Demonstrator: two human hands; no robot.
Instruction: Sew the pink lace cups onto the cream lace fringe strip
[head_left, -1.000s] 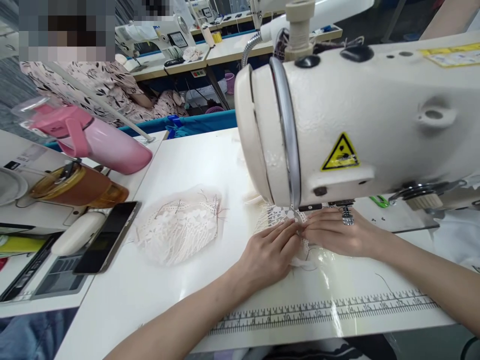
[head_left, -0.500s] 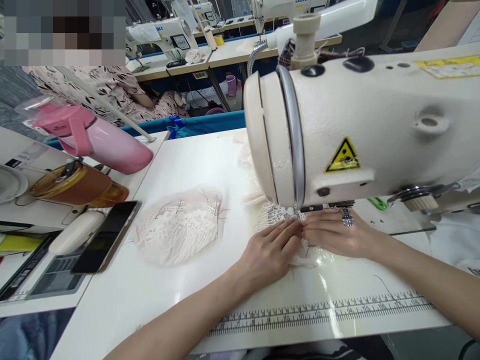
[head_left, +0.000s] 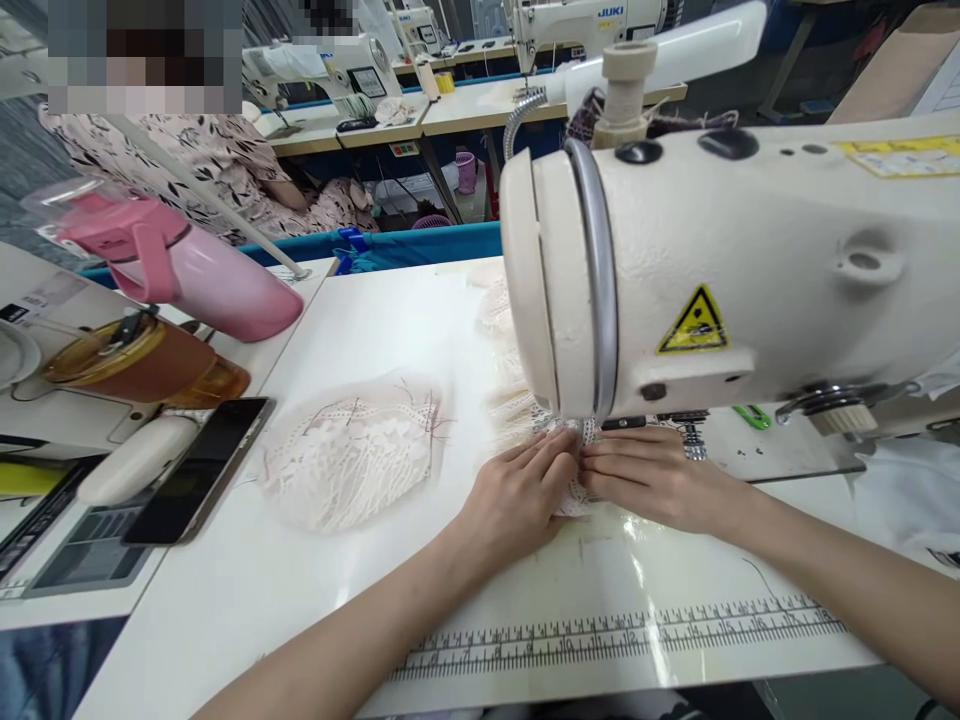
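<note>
My left hand (head_left: 517,495) and my right hand (head_left: 649,478) lie flat side by side on a piece of white lace fabric (head_left: 517,410), fingertips meeting just under the head of a cream sewing machine (head_left: 720,270). The fingers are stretched out and press the lace against the white table (head_left: 375,320). The needle area is hidden behind the machine head. A second lace piece (head_left: 352,460) with loose dark threads lies on the table to the left of my hands.
On the left stand a pink bottle (head_left: 187,275), a brown cup (head_left: 142,365) and a dark phone (head_left: 199,470). A printed ruler (head_left: 600,635) runs along the table's near edge. A person in patterned clothing (head_left: 202,170) sits behind, among other sewing machines.
Both hands have shifted slightly left and away from me with the lace, closer to the machine's face. The view has tilted a little.
</note>
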